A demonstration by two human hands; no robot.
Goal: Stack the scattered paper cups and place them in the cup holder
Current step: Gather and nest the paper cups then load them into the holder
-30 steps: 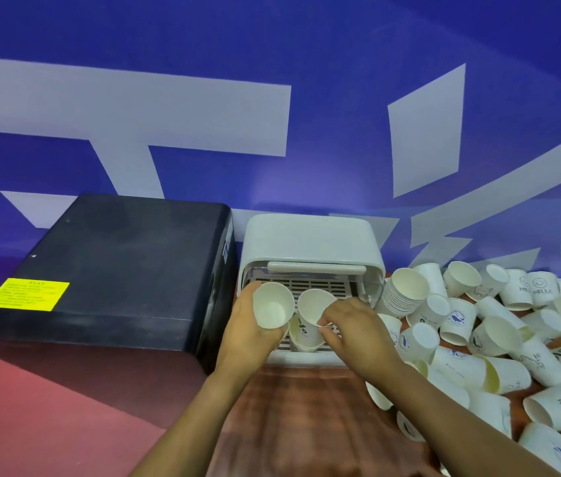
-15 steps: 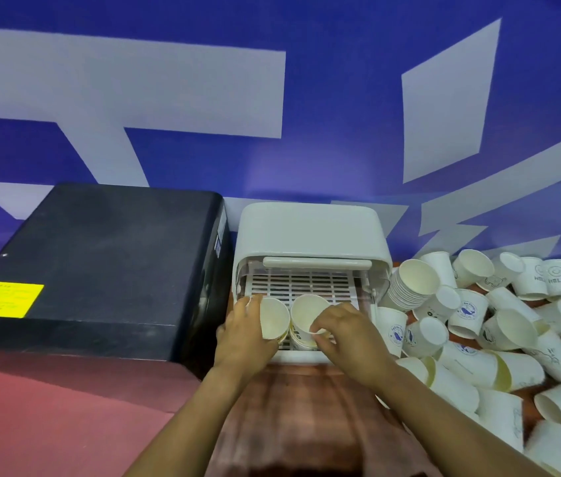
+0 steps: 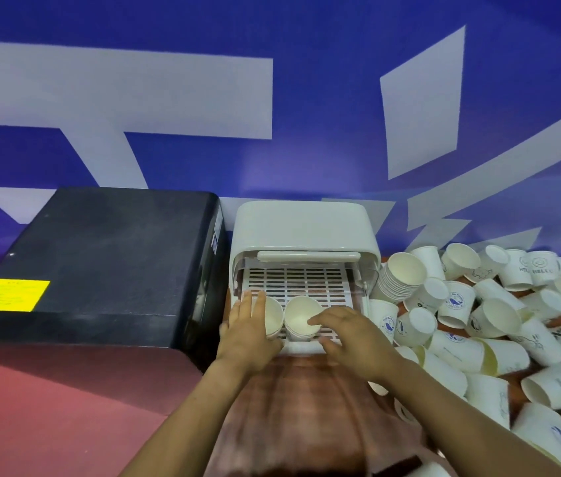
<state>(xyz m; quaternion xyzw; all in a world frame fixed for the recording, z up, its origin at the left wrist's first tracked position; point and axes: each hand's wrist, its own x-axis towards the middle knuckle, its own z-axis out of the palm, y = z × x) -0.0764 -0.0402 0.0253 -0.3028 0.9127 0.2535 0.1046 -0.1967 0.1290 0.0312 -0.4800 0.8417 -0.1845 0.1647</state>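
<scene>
Both hands work at the front edge of the white cup holder (image 3: 301, 232), whose slatted tray (image 3: 294, 285) is slid out toward the person. The left hand (image 3: 248, 333) holds a short stack of cups (image 3: 272, 316) from its outer side, fingers fairly straight along the wall, mouth facing right and up. The right hand (image 3: 348, 330) curls its fingers over the rim of a second stack (image 3: 301, 318), which stands just beside the first, mouth tipped up toward the camera. The 2 stacks touch or nearly touch at their rims. Each lies directly under its own hand, long axis leaning back toward the holder's opening, so the coming push likely runs straight away from the person along the tray. A taller stack (image 3: 401, 277) lies on its side against the holder's right wall, nearer the right hand, with loose cups (image 3: 492, 325) heaped beyond it.
</scene>
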